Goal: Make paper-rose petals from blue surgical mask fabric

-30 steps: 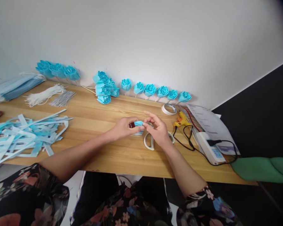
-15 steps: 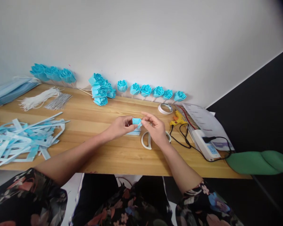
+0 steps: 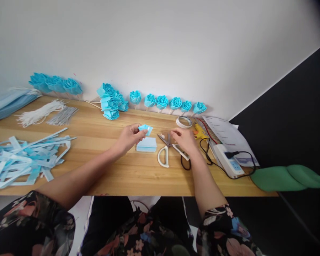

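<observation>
A small folded light-blue piece (image 3: 146, 129) is pinched between the thumb and fingers of my left hand (image 3: 131, 138). Below it on the table lies a stack of cut blue rectangles (image 3: 146, 144). My right hand (image 3: 183, 138) is apart from the piece, over the table beside the scissors (image 3: 163, 156), its fingertips pressed together; what they hold, if anything, is too small to make out. The scissors lie with blades spread and white handles towards me, a dark loop near the right handle.
Blue flowers (image 3: 162, 102) line the wall. A tape roll (image 3: 184, 122), yellow glue gun (image 3: 200, 132), power strip (image 3: 230, 161) and papers (image 3: 226, 137) are at right. Blue strips (image 3: 24, 161), white cords (image 3: 41, 112) and masks (image 3: 12, 103) lie left.
My hands have parted: the left moved slightly left and up with the blue piece, and the right let go of it and moved right. The stack and scissors show more fully.
</observation>
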Tool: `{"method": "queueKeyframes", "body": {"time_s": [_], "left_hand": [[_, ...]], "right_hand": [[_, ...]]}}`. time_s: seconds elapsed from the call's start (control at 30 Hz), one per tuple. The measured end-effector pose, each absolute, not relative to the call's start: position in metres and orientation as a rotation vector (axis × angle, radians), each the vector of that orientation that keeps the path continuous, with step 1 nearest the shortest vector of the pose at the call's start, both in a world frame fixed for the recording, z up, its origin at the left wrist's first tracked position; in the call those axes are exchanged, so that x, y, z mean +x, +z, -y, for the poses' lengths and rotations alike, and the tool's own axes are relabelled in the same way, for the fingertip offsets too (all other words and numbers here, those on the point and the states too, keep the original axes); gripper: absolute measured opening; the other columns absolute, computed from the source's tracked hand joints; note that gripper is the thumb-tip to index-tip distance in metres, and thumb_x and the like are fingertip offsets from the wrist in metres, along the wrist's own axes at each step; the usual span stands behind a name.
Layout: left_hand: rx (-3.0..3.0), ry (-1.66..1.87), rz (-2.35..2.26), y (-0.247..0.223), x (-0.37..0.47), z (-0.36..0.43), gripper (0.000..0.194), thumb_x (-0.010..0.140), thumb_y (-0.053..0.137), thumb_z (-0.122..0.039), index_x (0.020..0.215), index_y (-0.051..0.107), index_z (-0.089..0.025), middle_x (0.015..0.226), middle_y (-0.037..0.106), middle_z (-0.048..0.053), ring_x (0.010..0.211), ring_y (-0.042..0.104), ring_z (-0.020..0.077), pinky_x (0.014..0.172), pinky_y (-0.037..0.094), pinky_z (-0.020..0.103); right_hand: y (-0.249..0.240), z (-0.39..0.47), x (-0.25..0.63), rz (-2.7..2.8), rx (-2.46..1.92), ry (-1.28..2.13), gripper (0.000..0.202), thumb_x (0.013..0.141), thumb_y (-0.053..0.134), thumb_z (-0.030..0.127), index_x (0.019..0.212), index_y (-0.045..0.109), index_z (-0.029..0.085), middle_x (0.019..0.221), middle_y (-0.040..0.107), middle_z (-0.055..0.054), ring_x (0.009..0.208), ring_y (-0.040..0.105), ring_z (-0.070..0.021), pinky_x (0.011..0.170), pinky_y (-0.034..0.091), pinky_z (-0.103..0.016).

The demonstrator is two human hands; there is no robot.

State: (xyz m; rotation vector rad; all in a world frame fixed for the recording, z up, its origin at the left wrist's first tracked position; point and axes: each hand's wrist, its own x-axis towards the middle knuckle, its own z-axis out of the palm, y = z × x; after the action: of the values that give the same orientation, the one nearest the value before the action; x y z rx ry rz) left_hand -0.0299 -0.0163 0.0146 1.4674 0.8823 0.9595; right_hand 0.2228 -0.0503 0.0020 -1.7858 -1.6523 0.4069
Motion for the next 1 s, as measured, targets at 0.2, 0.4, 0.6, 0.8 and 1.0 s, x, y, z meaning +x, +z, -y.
{"method": "queueKeyframes", "body": {"time_s": [0.2, 0.4, 0.6, 0.8, 1.0], "left_hand": [[1.463, 0.950, -0.868, 0.010, -0.030, 0.014, 0.028, 0.075, 0.065, -0.039, 0.067, 0.053, -0.016, 0.056, 0.053, -0.002, 0.046, 0.044, 0.0066, 0.045, 0.033, 0.021], [1.453, 0.926, -0.859, 0.010, -0.029, 0.014, 0.028, 0.074, 0.066, -0.039, 0.068, 0.053, -0.016, 0.057, 0.054, -0.002, 0.045, 0.044, 0.0063, 0.044, 0.033, 0.021], [1.456, 0.930, -0.853, 0.010, -0.029, 0.014, 0.027, 0.074, 0.066, -0.039, 0.068, 0.053, -0.016, 0.057, 0.054, -0.002, 0.045, 0.044, 0.0061, 0.044, 0.034, 0.021], [1.461, 0.933, -0.847, 0.011, -0.029, 0.015, 0.027, 0.075, 0.066, -0.039, 0.067, 0.052, -0.016, 0.057, 0.054, -0.002, 0.045, 0.044, 0.0062, 0.044, 0.033, 0.021], [1.450, 0.933, -0.853, 0.012, -0.029, 0.016, 0.027, 0.075, 0.066, -0.038, 0.068, 0.053, -0.016, 0.057, 0.053, -0.002, 0.045, 0.044, 0.0063, 0.044, 0.033, 0.021]], "right_hand": [[0.008, 0.056, 0.213, 1.726, -1.869, 0.623, 0.018, 0.079, 0.061, 0.029, 0.087, 0.074, 0.019, 0.069, 0.072, -0.001, 0.056, 0.061, -0.0137, 0.056, 0.044, -0.024], [0.005, 0.055, 0.206, 1.862, -1.899, 0.470, 0.016, 0.080, 0.064, 0.033, 0.086, 0.074, 0.022, 0.075, 0.074, -0.001, 0.067, 0.064, -0.0157, 0.059, 0.040, -0.025], [0.000, 0.052, 0.205, 1.886, -1.986, 0.359, 0.019, 0.083, 0.059, 0.035, 0.083, 0.074, 0.023, 0.072, 0.073, -0.001, 0.066, 0.063, -0.0155, 0.057, 0.035, -0.025], [0.002, 0.052, 0.205, 1.894, -1.996, 0.326, 0.014, 0.080, 0.059, 0.027, 0.082, 0.072, 0.021, 0.076, 0.073, -0.002, 0.066, 0.062, -0.0152, 0.058, 0.036, -0.025], [0.001, 0.051, 0.208, 1.895, -1.970, 0.377, 0.014, 0.081, 0.059, 0.024, 0.081, 0.072, 0.020, 0.075, 0.073, -0.002, 0.066, 0.061, -0.0145, 0.060, 0.036, -0.024]]}}
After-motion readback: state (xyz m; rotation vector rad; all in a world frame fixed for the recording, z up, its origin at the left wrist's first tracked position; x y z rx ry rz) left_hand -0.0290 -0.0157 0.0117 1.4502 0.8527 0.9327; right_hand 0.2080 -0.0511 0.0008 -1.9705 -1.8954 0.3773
